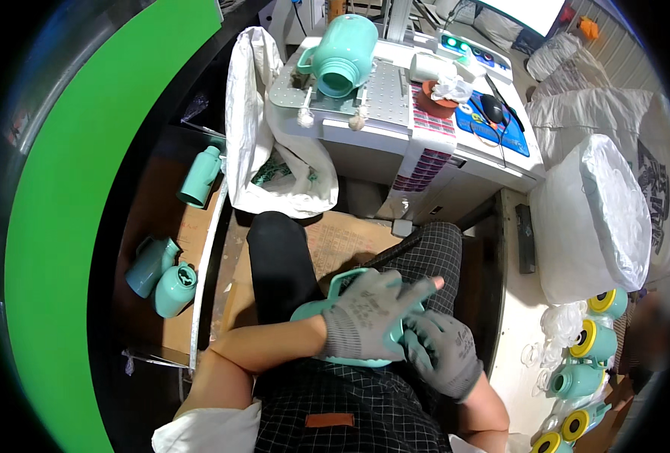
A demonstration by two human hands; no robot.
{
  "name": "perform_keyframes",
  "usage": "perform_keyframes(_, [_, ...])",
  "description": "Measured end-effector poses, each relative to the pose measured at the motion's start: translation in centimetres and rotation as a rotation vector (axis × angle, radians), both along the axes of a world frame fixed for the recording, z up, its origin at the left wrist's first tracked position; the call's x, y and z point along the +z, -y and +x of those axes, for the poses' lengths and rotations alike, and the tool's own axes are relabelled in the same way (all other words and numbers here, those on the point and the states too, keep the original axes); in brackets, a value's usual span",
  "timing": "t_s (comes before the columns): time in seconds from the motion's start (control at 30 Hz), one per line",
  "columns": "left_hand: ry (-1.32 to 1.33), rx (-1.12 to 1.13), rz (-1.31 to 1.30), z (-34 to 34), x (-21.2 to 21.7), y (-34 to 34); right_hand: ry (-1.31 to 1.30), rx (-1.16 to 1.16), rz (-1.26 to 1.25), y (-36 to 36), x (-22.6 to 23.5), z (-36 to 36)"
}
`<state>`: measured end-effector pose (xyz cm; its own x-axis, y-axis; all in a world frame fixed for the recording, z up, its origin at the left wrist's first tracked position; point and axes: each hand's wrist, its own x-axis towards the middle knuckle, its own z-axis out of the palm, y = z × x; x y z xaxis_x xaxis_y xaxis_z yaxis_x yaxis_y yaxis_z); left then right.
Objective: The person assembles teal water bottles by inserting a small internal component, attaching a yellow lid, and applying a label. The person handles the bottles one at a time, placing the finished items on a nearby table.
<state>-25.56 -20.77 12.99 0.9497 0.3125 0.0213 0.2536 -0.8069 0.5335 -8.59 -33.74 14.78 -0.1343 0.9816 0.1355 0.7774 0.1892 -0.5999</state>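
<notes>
A teal thermos jug (311, 309) lies sideways across my lap, its handle toward my knees. My left hand (369, 313), in a grey knit glove with a bare fingertip showing, lies over the jug and grips it, covering most of its body. At the jug's right end is my right hand (444, 353), also gloved in grey. Its fingers are curled against the jug's rim. The inside of that right grip is hidden, as is much of the jug's mouth.
Ahead, another teal jug (345, 57) lies on a perforated machine table (392, 83), above a white sack (246, 143). Several jugs stand in a bin (154, 204) at left. At right, a bench (522, 317) holds a large white bag (584, 219) and yellow-rimmed jugs (594, 340).
</notes>
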Motion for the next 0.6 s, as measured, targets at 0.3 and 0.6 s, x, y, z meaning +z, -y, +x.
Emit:
perform_keyframes(0.3, [-0.241,-0.298,-0.033,3.9,-1.0,1.0,0.273,0.270,-0.668,-0.8,0.3,3.8])
perform_keyframes(0.6, [-0.204,-0.322,-0.167,2.8,-4.2,0.3,0.153,0.167,-0.328,0.1,-4.0,2.0])
